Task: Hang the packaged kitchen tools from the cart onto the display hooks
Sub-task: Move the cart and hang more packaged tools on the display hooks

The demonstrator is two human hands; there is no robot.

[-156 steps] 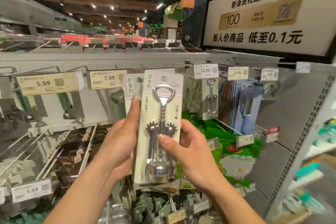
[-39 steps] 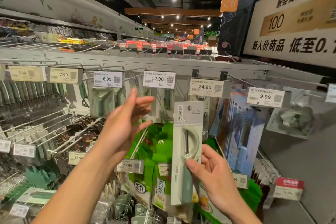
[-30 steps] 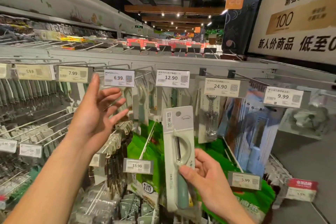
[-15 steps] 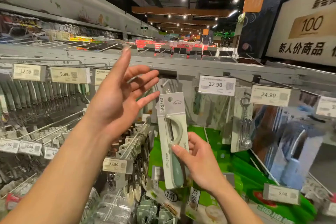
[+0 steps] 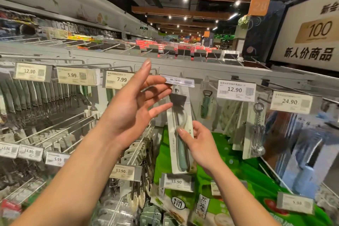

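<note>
Right hand has the packaged peeler upright in front of the hook rack, thumb and fingers pinching the card at its middle. The card's top sits just under the 6.99 price tag. Left hand is up beside it, fingers straight and spread apart, one fingertip at the tag's left edge, the tag tipped up.

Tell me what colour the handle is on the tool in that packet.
The peeler handle is dull green, clearest in the head view.
</note>
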